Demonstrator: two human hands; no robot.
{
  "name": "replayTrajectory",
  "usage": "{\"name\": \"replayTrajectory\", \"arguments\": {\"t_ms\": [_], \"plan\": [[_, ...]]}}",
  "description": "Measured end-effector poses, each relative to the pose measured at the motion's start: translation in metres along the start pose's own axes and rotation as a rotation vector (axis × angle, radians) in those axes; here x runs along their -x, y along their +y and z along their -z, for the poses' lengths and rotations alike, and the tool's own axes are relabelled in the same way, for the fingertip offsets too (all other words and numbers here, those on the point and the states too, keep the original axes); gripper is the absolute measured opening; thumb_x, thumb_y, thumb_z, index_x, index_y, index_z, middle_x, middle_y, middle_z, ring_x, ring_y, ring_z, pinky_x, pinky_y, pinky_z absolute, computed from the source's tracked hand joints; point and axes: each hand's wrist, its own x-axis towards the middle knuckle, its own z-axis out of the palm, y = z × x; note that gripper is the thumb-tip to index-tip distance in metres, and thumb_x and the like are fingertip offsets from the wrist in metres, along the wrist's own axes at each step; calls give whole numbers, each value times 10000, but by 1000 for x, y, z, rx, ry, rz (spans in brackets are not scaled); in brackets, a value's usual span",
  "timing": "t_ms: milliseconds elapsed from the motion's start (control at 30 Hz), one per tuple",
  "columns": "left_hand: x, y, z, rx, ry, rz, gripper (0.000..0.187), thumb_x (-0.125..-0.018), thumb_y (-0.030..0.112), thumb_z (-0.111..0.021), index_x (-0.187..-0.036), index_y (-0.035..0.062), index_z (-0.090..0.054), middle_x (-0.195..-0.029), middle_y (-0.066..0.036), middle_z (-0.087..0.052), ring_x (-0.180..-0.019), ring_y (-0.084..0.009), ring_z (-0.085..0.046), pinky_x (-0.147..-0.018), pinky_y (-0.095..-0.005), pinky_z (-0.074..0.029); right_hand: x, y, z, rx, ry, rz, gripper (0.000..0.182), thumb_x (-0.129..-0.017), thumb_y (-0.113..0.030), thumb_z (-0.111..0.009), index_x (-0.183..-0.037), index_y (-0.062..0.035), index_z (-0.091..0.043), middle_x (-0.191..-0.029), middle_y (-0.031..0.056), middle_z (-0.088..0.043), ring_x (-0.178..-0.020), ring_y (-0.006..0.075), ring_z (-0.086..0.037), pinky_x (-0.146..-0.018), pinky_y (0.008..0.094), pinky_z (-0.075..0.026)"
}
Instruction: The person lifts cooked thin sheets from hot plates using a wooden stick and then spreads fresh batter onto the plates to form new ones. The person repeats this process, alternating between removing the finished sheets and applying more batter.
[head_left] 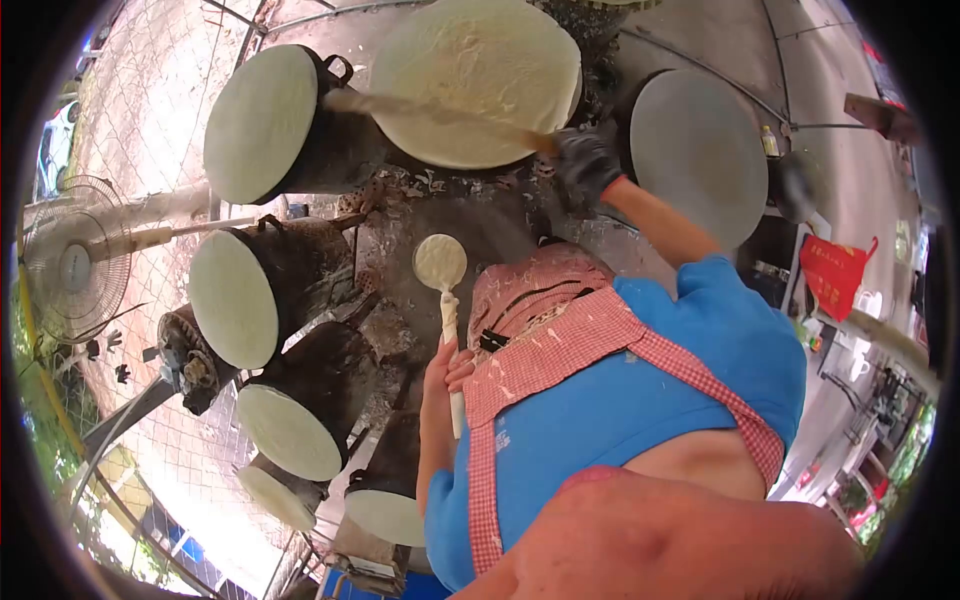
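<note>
My left hand (452,368) is closed around the pale handle of a batter-coated ladle (440,262), whose round bowl points away from me. On my right hand (588,165) is a dark glove, closed on the end of a long wooden spatula (430,112). The blade, blurred by motion, reaches leftward across the near part of a large round sheet of pale batter (480,60). This sheet covers the griddle in front of me. Just right of the gloved hand stands a round griddle (700,155) with a smooth grey top.
Several more round griddles, such as the far left one (260,125), curve down my left side with pale tops. A fan (75,265) stands beyond them, by wire mesh. At the right hangs a red bag (835,275). Batter scraps litter the dark stove area (430,185).
</note>
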Motion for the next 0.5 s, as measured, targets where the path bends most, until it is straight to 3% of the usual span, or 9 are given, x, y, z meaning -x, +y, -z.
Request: {"name": "replayTrajectory", "arguments": {"t_ms": [133,167,200,233,267,300,400,467,500], "plan": [[30,10,36,-69,213,-87,430,-883,361,-403,-602,38,-440,-391,28,-281,-289,-58,-196,-269,-184,-193,-28,-86,-50,-18,144,241,299,-756,-287,-514,-904,-29,-546,-805,184,-572,-715,332,-567,-633,403,-444],[37,5,37,-101,267,-157,413,-872,346,-433,-742,-36,-518,-397,21,-333,-287,-48,-231,-252,-186,-202,-40,-101,-61,84,168,291,281,-749,-255,-517,-906,-24,-546,-815,185,-572,-695,327,-573,-618,407,-447],[43,2,37,-215,370,-260,359,-862,318,-464,-918,-31,-526,-456,5,-424,-284,-40,-266,-241,-177,-210,-53,-113,-65,186,200,339,265,-742,-224,-520,-908,-18,-546,-824,185,-572,-675,322,-579,-604,411,-450],[50,0,36,-264,405,-281,194,-863,243,-458,-986,93,-456,-503,13,-366,-315,-35,-254,-245,-163,-186,-62,-123,-66,192,225,343,265,-742,-224,-520,-908,-18,-546,-824,185,-572,-675,322,-579,-604,411,-450],[55,-1,36,-313,441,-302,206,-864,169,-453,-1053,216,-386,-550,22,-309,-346,-29,-243,-250,-149,-163,-71,-131,-66,378,40,299,245,-727,-211,-525,-881,-23,-559,-809,182,-579,-664,318,-585,-595,412,-454],[58,-1,43,-333,430,-312,206,-864,169,-453,-1053,216,-386,-550,22,-309,-346,-29,-243,-250,-149,-163,-79,-136,-64,559,-148,243,226,-711,-197,-531,-855,-28,-573,-795,179,-586,-653,314,-590,-586,412,-457],[66,-2,73,-295,363,-365,183,-862,170,-457,-1029,220,-402,-534,26,-297,-341,-34,-243,-254,-147,-165,-101,-128,-49,312,-106,333,199,-667,-187,-545,-785,-34,-595,-742,172,-599,-661,308,-597,-590,404,-464],[64,1,86,-115,138,-293,151,-863,178,-455,-1005,215,-420,-522,26,-288,-335,-38,-241,-260,-147,-171,-125,-109,-31,356,-70,364,195,-647,-211,-543,-726,-45,-607,-712,172,-600,-658,311,-595,-602,395,-467],[65,-1,82,-89,153,-297,77,-868,189,-446,-942,205,-436,-505,32,-281,-329,-45,-237,-263,-150,-181,-138,-106,-11,337,-73,341,210,-664,-221,-524,-742,-37,-588,-719,181,-589,-641,319,-581,-586,409,-459]]}}
